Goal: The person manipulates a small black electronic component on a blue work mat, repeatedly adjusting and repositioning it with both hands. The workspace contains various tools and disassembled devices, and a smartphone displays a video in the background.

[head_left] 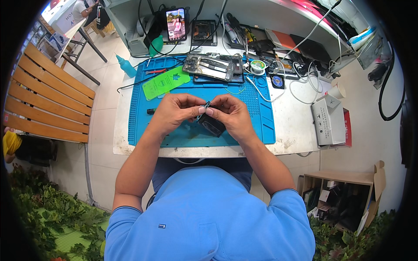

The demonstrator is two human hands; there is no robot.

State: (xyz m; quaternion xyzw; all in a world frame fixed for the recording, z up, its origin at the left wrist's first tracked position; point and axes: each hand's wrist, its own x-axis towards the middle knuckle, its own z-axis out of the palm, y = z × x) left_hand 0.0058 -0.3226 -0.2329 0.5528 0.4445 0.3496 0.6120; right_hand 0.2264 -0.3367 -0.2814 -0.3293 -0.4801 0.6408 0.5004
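Note:
Both my hands are raised over a blue work mat on a white bench. My left hand pinches a small dark, greenish part at the top edge of a black phone-like device, with thumb and fingertips closed on it. My right hand grips the same device from the other side, its thumb beside my left thumb. The fingertips partly hide the small part, so I cannot make out its shape. Behind my hands lie a green card, an opened silver-and-black device and a solder spool.
A blue bottle, lit phone, cables and tools crowd the bench's back. Boxes stand at right, above a wooden cabinet. A slatted wooden chair stands left. Another person sits at upper left. Artificial leaves border the lower corners.

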